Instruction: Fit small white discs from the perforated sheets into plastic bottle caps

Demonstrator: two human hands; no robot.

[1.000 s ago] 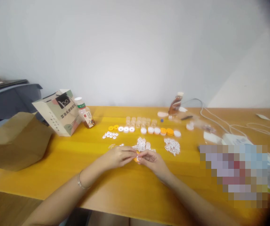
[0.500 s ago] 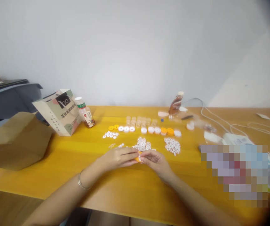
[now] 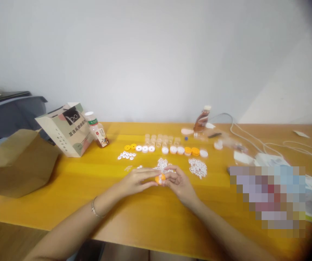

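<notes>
My left hand [image 3: 136,180] and my right hand [image 3: 178,182] meet over the yellow table [image 3: 77,185], fingers pinched together on a small orange cap [image 3: 160,178] with a white piece set in it. Just behind the hands lie two heaps of white lacy plastic pieces [image 3: 198,168]. Farther back runs a row of white and orange caps [image 3: 176,150], with small clear vials [image 3: 161,139] behind it. A cluster of tiny white discs [image 3: 127,155] lies to the left of the hands.
A printed paper bag [image 3: 67,129] and a small bottle [image 3: 96,129] stand at back left, a brown paper bag [image 3: 20,163] beside them. A brown bottle [image 3: 202,119] stands at the back, white cables [image 3: 254,139] and papers at right.
Both hands have kept working the orange cap, shifting it slightly up and away from me. The white piece now shows on its face. Nothing else moved.
</notes>
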